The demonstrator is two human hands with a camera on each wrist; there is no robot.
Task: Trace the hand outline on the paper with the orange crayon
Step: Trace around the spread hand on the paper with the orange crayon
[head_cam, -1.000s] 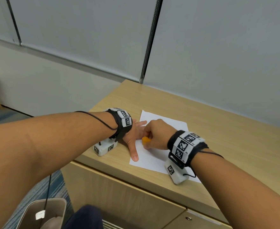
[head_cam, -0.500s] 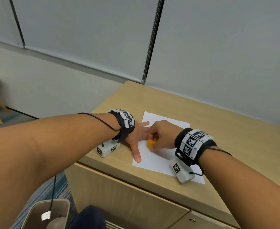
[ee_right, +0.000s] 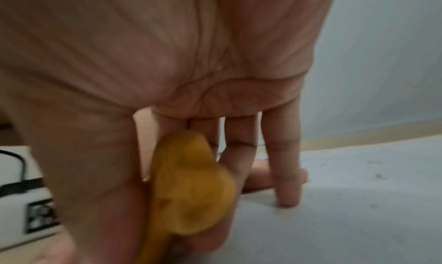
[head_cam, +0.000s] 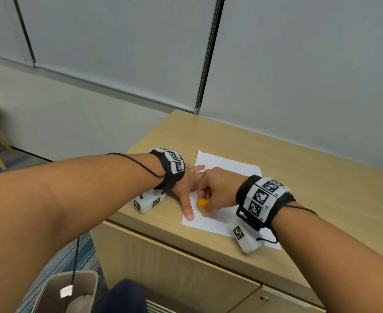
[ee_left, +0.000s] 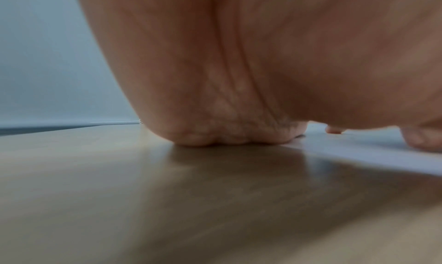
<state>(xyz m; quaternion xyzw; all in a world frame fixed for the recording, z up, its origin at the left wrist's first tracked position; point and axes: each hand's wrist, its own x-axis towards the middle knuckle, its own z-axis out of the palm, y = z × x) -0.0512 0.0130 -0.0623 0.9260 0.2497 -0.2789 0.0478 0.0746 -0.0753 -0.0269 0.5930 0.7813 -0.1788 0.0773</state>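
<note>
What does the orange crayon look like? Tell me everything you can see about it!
The orange crayon is a chunky, rounded lump, not a thin stick, and it looks smooth and waxy. The right hand pinches it between thumb and fingers, pointing it down at the white paper, just beside the thumb of the left hand, which lies flat there. Its tip is hidden, so no drawn line can be seen.

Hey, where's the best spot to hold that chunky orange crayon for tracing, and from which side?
Grip the orange crayon around its bulbous upper body, coming from above, as the right hand does now: thumb one side, fingers the other. Its rounded top fills the pinch, leaving the lower end free against the paper beside the left hand.
</note>
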